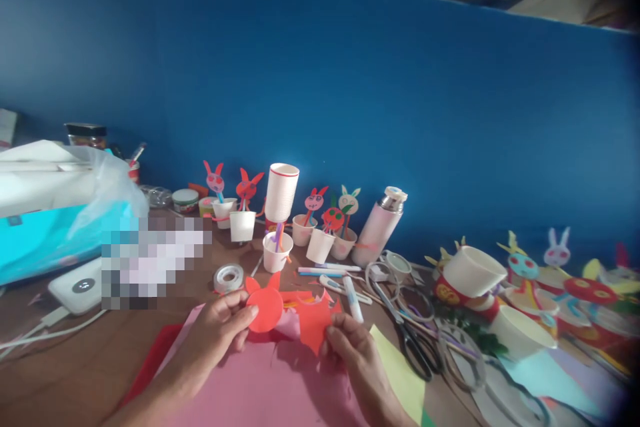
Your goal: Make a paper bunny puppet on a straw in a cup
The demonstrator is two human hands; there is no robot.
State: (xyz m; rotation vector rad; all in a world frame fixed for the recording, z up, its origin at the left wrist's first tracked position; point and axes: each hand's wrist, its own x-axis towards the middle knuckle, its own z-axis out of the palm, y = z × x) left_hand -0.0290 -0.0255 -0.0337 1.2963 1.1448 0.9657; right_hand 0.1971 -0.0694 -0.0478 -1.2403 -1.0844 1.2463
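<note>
Between thumb and fingers, my left hand [225, 323] pinches a red paper bunny-head cutout [265, 309], a round shape with two pointed ears. My right hand [353, 343] grips the edge of a cut piece of red paper [315, 325] just to the right of it. Both are held above a pink paper sheet [280, 383], which lies over a red sheet [150, 367]. Small red and orange scraps show behind the two pieces. A roll of tape [229, 278] rests beyond my left hand, and a pair of black-handled scissors [417, 350] is right of my right hand.
Paper cups with bunny heads on stems, such as this one [243, 225], stand along the blue wall. A pink thermos [377, 227], pens [330, 272] and a correction-type white tube [353, 299] lie behind my hands. Left are a power bank [77, 285] and a bag [60, 233]; right, more cups [523, 333].
</note>
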